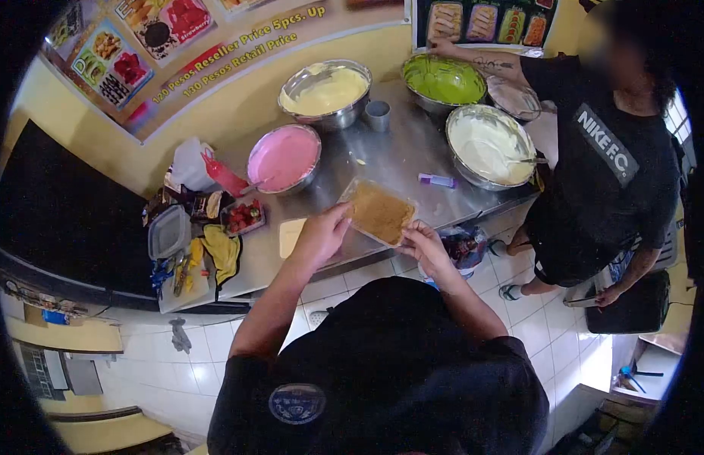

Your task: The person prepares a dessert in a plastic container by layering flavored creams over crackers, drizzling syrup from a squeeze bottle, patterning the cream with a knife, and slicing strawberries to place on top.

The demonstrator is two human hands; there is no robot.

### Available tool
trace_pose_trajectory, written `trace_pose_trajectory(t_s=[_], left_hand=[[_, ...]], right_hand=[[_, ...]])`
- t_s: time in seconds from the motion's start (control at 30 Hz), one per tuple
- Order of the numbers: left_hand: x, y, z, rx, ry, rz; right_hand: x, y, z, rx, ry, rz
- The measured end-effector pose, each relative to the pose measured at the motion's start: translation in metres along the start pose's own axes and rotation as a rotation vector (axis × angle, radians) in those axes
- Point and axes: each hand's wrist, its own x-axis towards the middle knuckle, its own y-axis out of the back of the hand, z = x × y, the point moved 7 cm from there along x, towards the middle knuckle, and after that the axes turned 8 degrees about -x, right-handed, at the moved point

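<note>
Both of my hands hold a see-through plastic tub [381,212] filled with brown crumbs, tilted toward me above the front of the steel table. My left hand [327,233] grips its left edge, thumb on the rim. At its lower right corner, my right hand [425,246] pinches the rim between thumb and fingers. A second tub with a pale cream surface [293,236] sits on the table just left of my left hand. Beyond the held tub lies a purple and white tube-like item [437,180].
Steel bowls hold pink cream [284,158], yellow cream [325,89], green cream [444,80] and white cream [490,144]. A grey cup [378,115] stands between them. Strawberries [243,217] and a yellow cloth [221,252] lie left. Another person [595,167] stands right, one arm reaching over the green bowl.
</note>
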Motion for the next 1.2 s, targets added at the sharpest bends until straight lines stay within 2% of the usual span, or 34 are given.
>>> trace_pose_trajectory(t_s=[0.07, 0.17, 0.2, 0.27, 0.43, 0.5, 0.53, 0.63, 0.67, 0.73, 0.77, 0.9, 0.97, 1.2], left_hand=[[0.019, -0.012, 0.001, 0.295, -0.11, 0.037], [0.033, -0.036, -0.024, 0.43, -0.058, -0.042], [0.033, -0.041, -0.023, 0.432, -0.072, -0.047], [0.021, -0.056, -0.016, 0.435, -0.036, -0.197], [-0.001, -0.072, -0.018, 0.484, -0.154, -0.237], [0.0, -0.056, -0.026, 0.28, -0.077, -0.174], [0.0, -0.049, -0.03, 0.28, -0.057, -0.161], [-0.003, -0.025, -0.061, -0.408, 0.335, -0.132], [-0.007, -0.016, -0.071, -0.409, 0.359, -0.117], [-0.014, -0.003, -0.092, -0.925, 0.42, -0.034], [-0.019, 0.008, -0.096, -1.001, 0.431, 0.037], [-0.035, 0.052, -0.128, -1.099, 0.395, 0.136], [-0.045, 0.072, -0.152, -0.972, 0.415, 0.263], [-0.055, 0.072, -0.201, -0.594, 0.577, 0.224]], right_hand=[[-0.015, -0.018, -0.002, -0.115, -0.019, -0.06], [-0.023, -0.024, 0.01, -0.193, -0.005, -0.084], [-0.024, -0.024, 0.018, -0.248, -0.004, -0.107], [-0.025, -0.026, 0.025, -0.266, -0.017, -0.104], [-0.021, -0.035, 0.044, -0.186, -0.105, -0.16], [-0.019, -0.045, 0.045, -0.161, -0.12, -0.183], [-0.019, -0.048, 0.045, -0.164, -0.136, -0.188], [-0.019, -0.06, 0.043, -0.169, -0.184, -0.227], [-0.019, -0.063, 0.045, -0.169, -0.196, -0.239], [-0.017, -0.062, 0.051, -0.154, -0.207, -0.263], [-0.017, -0.06, 0.052, -0.16, -0.207, -0.271], [-0.013, -0.051, 0.044, -0.15, -0.164, -0.225], [-0.009, -0.043, 0.037, -0.101, -0.115, -0.175], [-0.001, -0.019, 0.025, -0.127, 0.042, -0.044]])
